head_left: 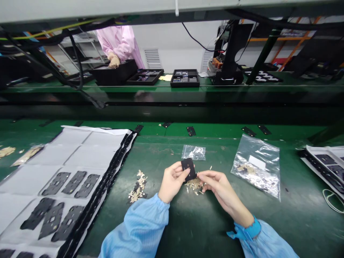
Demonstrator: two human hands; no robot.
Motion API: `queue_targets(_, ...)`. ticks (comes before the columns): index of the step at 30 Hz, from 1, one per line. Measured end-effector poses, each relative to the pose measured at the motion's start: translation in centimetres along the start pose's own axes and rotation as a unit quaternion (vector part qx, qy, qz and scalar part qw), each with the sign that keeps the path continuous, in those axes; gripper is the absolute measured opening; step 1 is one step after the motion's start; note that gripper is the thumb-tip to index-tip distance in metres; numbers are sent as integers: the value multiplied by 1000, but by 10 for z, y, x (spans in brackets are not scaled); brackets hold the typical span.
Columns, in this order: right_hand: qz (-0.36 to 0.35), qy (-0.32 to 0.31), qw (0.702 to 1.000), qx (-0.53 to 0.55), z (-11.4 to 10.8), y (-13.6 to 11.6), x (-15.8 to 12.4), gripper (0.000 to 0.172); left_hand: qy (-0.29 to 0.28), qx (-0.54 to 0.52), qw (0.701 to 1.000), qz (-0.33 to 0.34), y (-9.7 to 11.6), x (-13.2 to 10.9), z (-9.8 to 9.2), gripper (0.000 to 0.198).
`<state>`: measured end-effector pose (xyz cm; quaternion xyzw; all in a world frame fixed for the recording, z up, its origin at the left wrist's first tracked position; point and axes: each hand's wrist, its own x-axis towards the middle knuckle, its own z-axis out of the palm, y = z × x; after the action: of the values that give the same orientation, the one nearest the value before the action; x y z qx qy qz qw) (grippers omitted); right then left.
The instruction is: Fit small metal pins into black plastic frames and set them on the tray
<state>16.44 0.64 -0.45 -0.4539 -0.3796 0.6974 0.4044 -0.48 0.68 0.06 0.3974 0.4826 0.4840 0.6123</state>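
My left hand [173, 180] grips a thin black plate [189, 168] with small holes, thumb on its face, held tilted above the bench. At the plate's lower right corner, the thumb and forefinger of my right hand [213, 182] are pinched together; whatever they hold is too small to make out. Beneath both hands lies a pile of small tan pieces [195, 185], partly hidden. To the left is another pile of small tan and black pieces [138, 187]. A small clear bag [194, 152] lies just beyond the plate.
At left, a stack of white-lined trays [92, 150] carries several black plates [56, 182]. A larger zip bag [256, 166] of small parts lies right, near another tray [321, 168]. Loose plates [191, 131] line the bench's back. Across the bench, a person in pink [120, 46] handles a black box [115, 73].
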Motion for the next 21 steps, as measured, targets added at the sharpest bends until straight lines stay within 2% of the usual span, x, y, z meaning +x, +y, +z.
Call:
queue_targets(14,-43,34,998,14,7,17,5,21,-42,-36,998,-21,3,-1,-1,38)
queue_targets(21,-29,15,999,43,8,16,2,19,-64,-38,997,-26,4,-1,-7,40)
